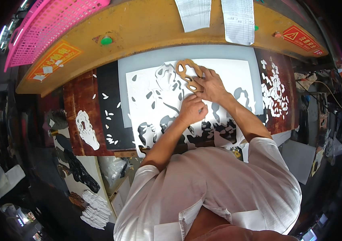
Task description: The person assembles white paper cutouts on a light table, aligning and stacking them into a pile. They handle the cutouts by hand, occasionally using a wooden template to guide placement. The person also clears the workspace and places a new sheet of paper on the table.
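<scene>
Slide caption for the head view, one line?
Right hand grips a brown openwork frame over a cut-up white sheet, left hand close by, yellow machine beam beyond.

- The white sheet (231,74) is brightly lit, its surface almost washed out.
- The surroundings are left dim, the corners swallowed by black.
- The yellow beam (138,30) is bowed by fisheye distortion.
- Glare is given off by strip lights (2,35) at upper left.

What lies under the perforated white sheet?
A pale grey rectangular board shows beyond its upper edge; a flat black surface shows at left and through lower cut-outs. The white sheet hides the rest.
</scene>
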`<state>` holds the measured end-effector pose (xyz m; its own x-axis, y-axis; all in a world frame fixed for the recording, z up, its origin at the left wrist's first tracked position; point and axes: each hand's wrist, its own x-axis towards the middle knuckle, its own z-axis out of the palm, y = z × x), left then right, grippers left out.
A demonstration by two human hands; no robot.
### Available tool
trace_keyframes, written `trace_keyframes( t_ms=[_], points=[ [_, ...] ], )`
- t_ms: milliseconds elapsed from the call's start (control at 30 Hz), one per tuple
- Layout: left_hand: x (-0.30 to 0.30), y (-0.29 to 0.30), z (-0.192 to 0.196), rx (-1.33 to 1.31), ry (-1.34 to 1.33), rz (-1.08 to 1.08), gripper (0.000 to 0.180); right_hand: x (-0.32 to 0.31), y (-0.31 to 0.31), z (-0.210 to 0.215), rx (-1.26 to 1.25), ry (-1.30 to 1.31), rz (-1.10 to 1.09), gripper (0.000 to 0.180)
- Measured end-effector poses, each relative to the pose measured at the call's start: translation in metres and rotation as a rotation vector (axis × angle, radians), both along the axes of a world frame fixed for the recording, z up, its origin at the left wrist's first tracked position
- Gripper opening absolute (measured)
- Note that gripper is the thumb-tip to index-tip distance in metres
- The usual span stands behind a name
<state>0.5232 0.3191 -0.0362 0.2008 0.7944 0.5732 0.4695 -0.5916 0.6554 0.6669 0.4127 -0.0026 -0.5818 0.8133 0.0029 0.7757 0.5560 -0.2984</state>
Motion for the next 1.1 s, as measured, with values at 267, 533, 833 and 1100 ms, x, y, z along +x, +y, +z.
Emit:
trace_keyframes(
  t_ms=[267, 533, 833, 1100],
  points=[
    [-0.008, 0.006, -0.018, -0.043, 0.026, -0.002, 0.019, 0.068, 0.094, 0.055, -0.927, 0.819, -0.246, 0.054],
    [-0.002, 0.009, -0.021, -0.059, 0.019, 0.008, 0.020, 0.141, 0.077, 0.095, -0.758, 0.961, -0.315, 0.070],
    [0.010, 0.010, -0.014, -0.045, 0.100, 0.006, 0.022, 0.155, 0.070, 0.157, -0.383, 0.547, -0.053, 0.052],
    [0.002, 0.012, -0.017, -0.066, 0.128, -0.038, 0.018, 0.158, 0.069, 0.045, -0.231, 0.060, 0.213, 0.054]
  ],
)
